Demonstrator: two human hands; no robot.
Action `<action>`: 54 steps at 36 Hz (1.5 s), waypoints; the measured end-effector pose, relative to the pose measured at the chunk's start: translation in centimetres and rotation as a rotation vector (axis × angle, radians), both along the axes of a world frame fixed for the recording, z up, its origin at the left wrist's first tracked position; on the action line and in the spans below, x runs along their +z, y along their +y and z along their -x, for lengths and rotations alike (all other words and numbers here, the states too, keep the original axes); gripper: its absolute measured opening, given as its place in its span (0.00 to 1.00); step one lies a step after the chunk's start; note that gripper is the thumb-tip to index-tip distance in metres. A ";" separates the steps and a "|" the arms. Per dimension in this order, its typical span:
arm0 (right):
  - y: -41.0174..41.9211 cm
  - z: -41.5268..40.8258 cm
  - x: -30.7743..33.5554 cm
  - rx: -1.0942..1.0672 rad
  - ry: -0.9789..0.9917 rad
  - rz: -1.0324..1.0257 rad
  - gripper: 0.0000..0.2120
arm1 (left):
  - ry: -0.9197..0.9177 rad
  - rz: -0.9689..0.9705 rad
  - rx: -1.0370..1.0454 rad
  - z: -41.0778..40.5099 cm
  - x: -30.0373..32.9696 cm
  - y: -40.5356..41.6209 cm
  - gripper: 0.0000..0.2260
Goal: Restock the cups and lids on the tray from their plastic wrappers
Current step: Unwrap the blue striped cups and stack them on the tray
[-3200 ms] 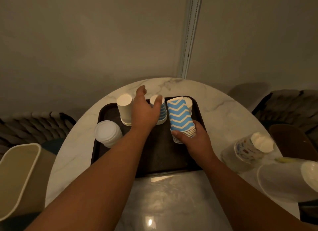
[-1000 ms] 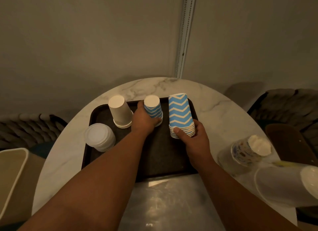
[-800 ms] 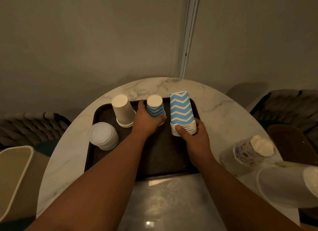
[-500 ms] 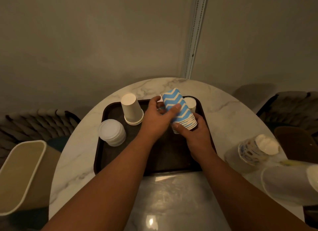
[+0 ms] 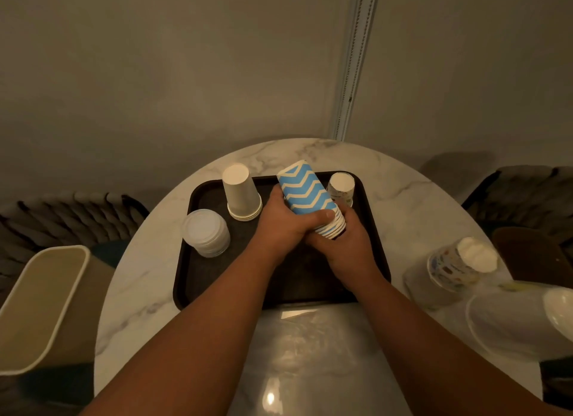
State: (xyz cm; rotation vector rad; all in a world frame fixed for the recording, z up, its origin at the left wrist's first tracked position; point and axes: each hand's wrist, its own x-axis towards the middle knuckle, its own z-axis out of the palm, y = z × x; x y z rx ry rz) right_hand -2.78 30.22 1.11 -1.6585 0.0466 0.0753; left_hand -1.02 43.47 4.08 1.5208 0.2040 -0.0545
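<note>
The blue chevron cup stack (image 5: 310,203) is held above the far middle of the dark tray (image 5: 217,288), gripped by both hands at once. The left hand (image 5: 286,226) is wrapped round its lower body from the left, the thumb laid across the near side; the right hand (image 5: 347,245) is cupped under the rim end, where the nested rims show. The stack's long axis is tilted, closed end up and far-left, rims down and near-right, so it lies directly between the hands, neither being clearly nearer. Whether the rims touch the tray cannot be told, as they are hidden by the fingers. To be stood upright, the closed end would likely have to be swung rightward. On the tray, a white cup stack (image 5: 242,195) stands to the left, a patterned cup stack (image 5: 341,187) just right, and a lid stack (image 5: 206,232) at the left edge. A wrapped cup sleeve (image 5: 459,266) lies on the table (image 5: 409,204) at right.
</note>
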 end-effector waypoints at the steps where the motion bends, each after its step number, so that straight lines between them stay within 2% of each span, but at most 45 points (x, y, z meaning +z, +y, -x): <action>1: 0.0 0.1 0.0 -0.006 0.007 0.005 0.38 | 0.002 -0.003 0.008 0.0 0.0 0.0 0.35; 10: 0.0 0.0 0.3 -0.027 0.017 0.032 0.40 | 0.030 0.096 0.042 0.0 0.1 -0.2 0.30; 16: 0.5 0.0 0.6 -0.091 -0.053 0.167 0.31 | 0.053 0.109 0.107 -0.2 -0.1 -0.8 0.28; 23: 0.9 -0.1 0.8 -0.151 -0.146 0.296 0.37 | 0.090 0.157 0.199 -0.5 0.1 -1.4 0.26; 33: 0.3 -0.4 0.7 -0.093 -0.082 0.227 0.42 | 0.095 0.206 0.204 0.1 0.4 -1.2 0.24; 37: 0.2 -0.6 0.8 -0.083 -0.104 0.220 0.40 | 0.035 0.229 0.248 -0.3 0.9 -1.1 0.27; 39: -0.1 -0.5 0.6 -0.094 -0.114 0.239 0.39 | -0.030 0.241 0.327 -1.1 1.6 -0.5 0.23; 41: -0.5 -0.1 0.1 -0.120 -0.098 0.240 0.37 | -0.082 0.189 0.413 -2.5 2.2 0.5 0.22; 43: -1.0 0.2 -0.5 -0.164 -0.059 0.191 0.35 | -0.141 0.080 0.435 -4.0 2.6 1.6 0.27; 48: -1.5 0.0 -1.2 -0.268 0.003 0.083 0.36 | -0.261 -0.296 0.311 -6.0 1.8 2.2 0.32; 54: -2.2 -0.3 -1.8 -0.282 0.003 0.079 0.29 | -0.228 -0.505 0.128 -6.2 -1.5 1.5 0.36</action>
